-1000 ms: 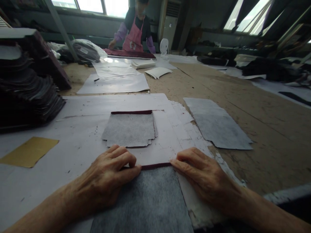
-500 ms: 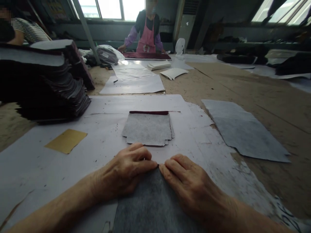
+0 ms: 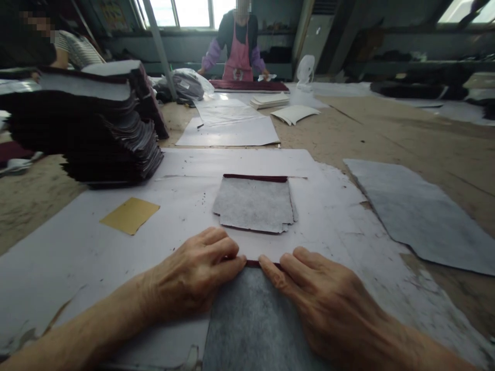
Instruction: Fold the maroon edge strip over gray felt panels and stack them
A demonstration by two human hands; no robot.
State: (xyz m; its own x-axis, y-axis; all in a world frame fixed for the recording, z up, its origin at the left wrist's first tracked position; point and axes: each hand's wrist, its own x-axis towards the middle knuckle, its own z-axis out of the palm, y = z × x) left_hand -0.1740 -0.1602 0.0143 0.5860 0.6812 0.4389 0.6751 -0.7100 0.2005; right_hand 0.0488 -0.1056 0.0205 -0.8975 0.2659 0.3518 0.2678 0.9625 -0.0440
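A grey-backed fabric piece (image 3: 243, 324) lies in front of me, with a narrow burgundy fold (image 3: 252, 263) along its far edge. My left hand (image 3: 197, 273) is closed on the left part of that fold, thumb and fingers together. At the right part, my right hand (image 3: 328, 293) presses the fold with its thumb, the other fingers bent beside it and partly hiding the edge. A short stretch of burgundy shows between both hands. Just beyond lie a few stacked grey pieces (image 3: 253, 203) with a burgundy folded edge.
White paper (image 3: 185, 206) covers the table under the work. A tan card (image 3: 130, 215) lies left, below a tall dark fabric stack (image 3: 112, 139). Another grey piece (image 3: 421, 211) lies right. A person in a pink apron (image 3: 237, 54) stands across the table near a white fan (image 3: 305, 71).
The view has swung left, so the table things sit further right. My right hand first came close to the left one along the fold, then drew slightly apart; the left stays at the edge.
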